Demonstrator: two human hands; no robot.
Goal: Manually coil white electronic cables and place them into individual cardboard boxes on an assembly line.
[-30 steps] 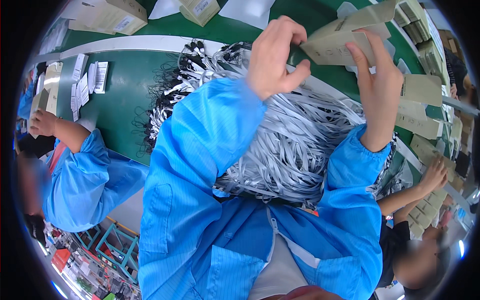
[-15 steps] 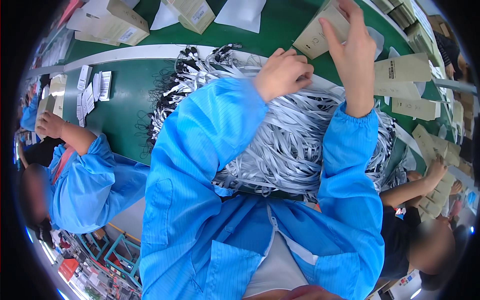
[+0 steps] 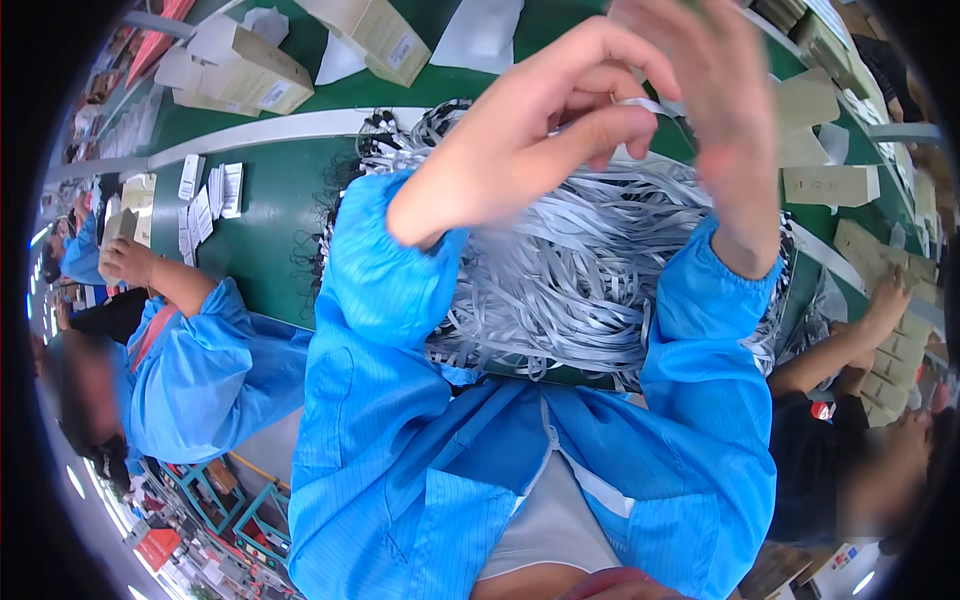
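Green and smooth, the long counter is running past several seated people in a busy workshop. Across its middle, up to the near edge, a big tangled heap of flat grey-white straps with black ends is lying, limp and ribbon-like. Toward the far edge, tan cardboard boxes and white paper sheets are sitting; more flat tan boxes are lying along the right edge, and small white paper slips are lying near the left edge by a co-worker's hand. Raised above the heap, the left hand is pinching a single grey-white strap between thumb and curled fingers. The right hand is blurred, fingers spread loosely near that strap; whether it is gripping anything cannot be told. It looks like one strap is being singled out from the heap; pulling it free would likely call for a steady draw so neighbouring loops are not dragged along.
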